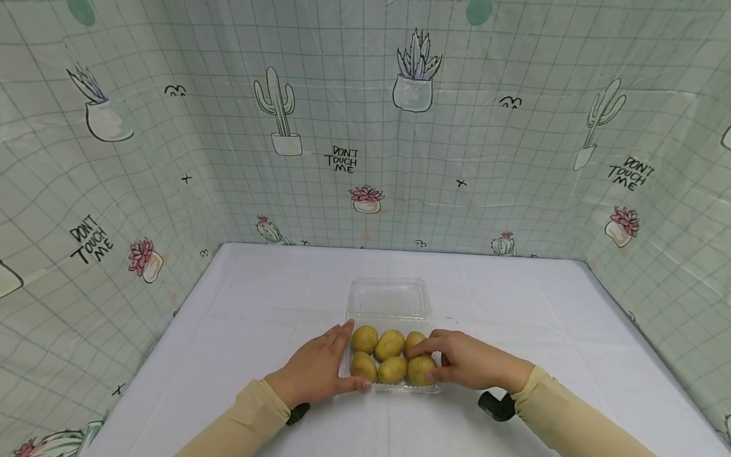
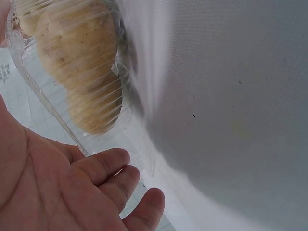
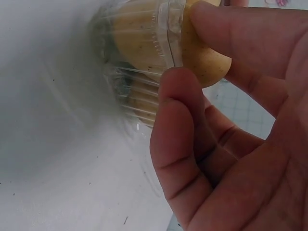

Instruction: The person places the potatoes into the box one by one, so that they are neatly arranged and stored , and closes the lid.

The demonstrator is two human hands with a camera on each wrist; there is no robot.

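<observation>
A clear plastic clamshell container lies with its lid folded back. Several yellow potatoes fill its base in two rows. My left hand rests along the left side, fingers extended and thumb near the front left corner. In the left wrist view, that hand is relaxed beside the ribbed wall. My right hand holds the front right potato between thumb and fingers. The right wrist view shows the thumb on this potato, with other fingers bent against the container's side.
A white cloth covers the table under the container. Curtains printed with a grid and cactus drawings enclose the back and both sides. Small dark specks dot the cloth.
</observation>
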